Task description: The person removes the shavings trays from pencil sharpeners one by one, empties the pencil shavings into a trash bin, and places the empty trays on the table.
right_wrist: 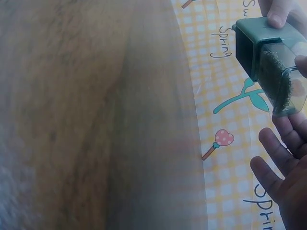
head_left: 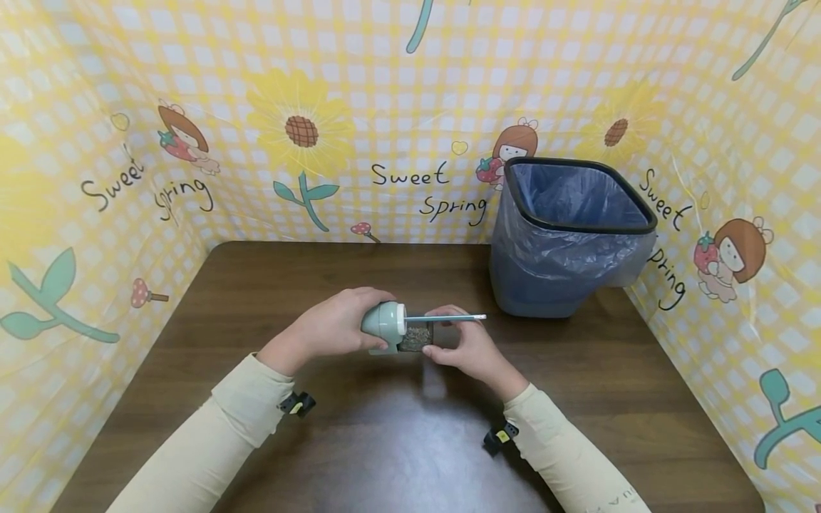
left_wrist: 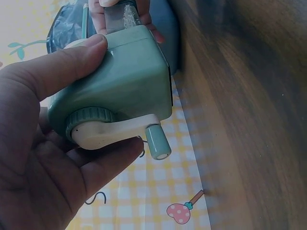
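My left hand (head_left: 336,320) grips a green hand-crank pencil sharpener (head_left: 383,324), tilted on its side above the table. Its white crank arm (left_wrist: 110,134) with a green knob faces the left wrist camera. From the white front of the sharpener a pencil (head_left: 449,318) sticks out to the right. A clear shavings drawer (right_wrist: 278,72) is pulled partly out of the body, with dark shavings inside. Thumb and fingertips of my right hand (head_left: 471,349) pinch the drawer's outer end, its other fingers spread in the right wrist view.
A blue trash bin (head_left: 545,281) with a black rim and a plastic liner stands at the table's back right, beyond my right hand. The brown wooden table (head_left: 378,442) is enclosed by a yellow checked cloth (head_left: 398,100) at the back and sides.
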A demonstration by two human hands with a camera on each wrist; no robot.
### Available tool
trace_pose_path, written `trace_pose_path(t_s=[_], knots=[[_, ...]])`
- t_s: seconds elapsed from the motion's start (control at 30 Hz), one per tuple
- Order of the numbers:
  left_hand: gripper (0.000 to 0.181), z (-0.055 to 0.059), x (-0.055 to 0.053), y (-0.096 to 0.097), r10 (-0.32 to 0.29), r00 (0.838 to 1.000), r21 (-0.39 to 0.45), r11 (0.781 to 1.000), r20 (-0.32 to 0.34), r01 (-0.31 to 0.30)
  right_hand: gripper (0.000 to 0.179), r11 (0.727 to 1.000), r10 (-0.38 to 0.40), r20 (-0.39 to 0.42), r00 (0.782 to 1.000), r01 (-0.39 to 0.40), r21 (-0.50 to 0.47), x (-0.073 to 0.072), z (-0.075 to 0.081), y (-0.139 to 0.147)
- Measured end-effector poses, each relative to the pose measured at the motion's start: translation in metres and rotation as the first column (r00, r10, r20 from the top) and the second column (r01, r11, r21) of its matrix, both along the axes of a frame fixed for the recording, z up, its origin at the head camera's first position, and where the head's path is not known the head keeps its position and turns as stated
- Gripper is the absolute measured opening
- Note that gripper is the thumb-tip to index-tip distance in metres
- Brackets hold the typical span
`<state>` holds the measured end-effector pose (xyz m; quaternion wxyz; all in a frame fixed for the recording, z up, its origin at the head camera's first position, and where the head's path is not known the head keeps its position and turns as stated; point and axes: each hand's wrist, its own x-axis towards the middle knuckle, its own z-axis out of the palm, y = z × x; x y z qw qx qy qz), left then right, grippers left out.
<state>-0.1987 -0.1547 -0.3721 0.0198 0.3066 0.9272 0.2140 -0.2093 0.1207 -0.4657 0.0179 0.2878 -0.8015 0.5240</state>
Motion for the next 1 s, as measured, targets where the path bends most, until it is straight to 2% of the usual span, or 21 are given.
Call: trace_pose_path(t_s=[0.27,0.43,0.77,1.0], knots=[[0.069,-0.003,-0.0015,-0.0031,0.002,1.0,0.006,1.0,-0.021,-0.002,0.047,1.0,-0.009,-0.046,0.999,0.01,0.02,-0.0009,-0.0017,0.0025],[0.07,-0.0011,-0.0009,-0.0044,0.009,1.0,0.006,1.0,-0.007,-0.009,0.047,0.999,-0.026,-0.076,0.997,0.03,0.043,0.0006,-0.0027,0.0035],[0.069,-0.0003,-0.0022,-0.0069,0.037,0.999,0.006,0.999,0.022,-0.037,0.048,0.995,-0.057,-0.047,0.997,0.061,0.073,0.005,-0.004,0.0054],[0.071,-0.0029,-0.0069,-0.0087,0.041,0.999,0.007,0.999,0.018,-0.041,0.05,0.998,-0.029,-0.05,0.998,0.032,0.047,0.006,-0.0037,0.0058]])
